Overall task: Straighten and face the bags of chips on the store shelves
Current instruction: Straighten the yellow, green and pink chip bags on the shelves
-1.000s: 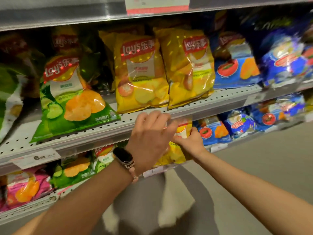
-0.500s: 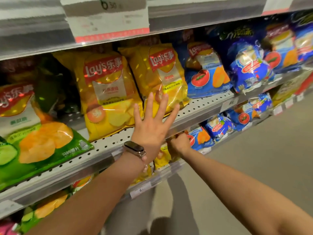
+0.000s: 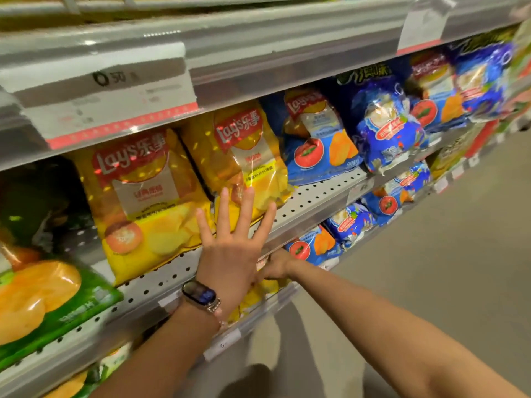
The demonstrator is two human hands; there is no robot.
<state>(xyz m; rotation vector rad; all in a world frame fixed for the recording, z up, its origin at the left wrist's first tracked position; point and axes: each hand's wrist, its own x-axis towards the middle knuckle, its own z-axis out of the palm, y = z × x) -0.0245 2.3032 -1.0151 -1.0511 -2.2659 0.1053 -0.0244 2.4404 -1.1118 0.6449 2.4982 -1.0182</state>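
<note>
Head view: the left hand (image 3: 230, 245) is spread flat, fingers splayed, its fingertips against the lower edge of the right-hand yellow Lay's bag (image 3: 244, 156) on the perforated shelf (image 3: 313, 193). Left of that bag leans a second yellow Lay's bag (image 3: 143, 202); right of it sit blue tomato bags (image 3: 316, 145). Below it, the right hand (image 3: 275, 265) reaches under the shelf; its fingers are hidden, so its grip cannot be told. The price tag (image 3: 109, 93) above is blurred.
</note>
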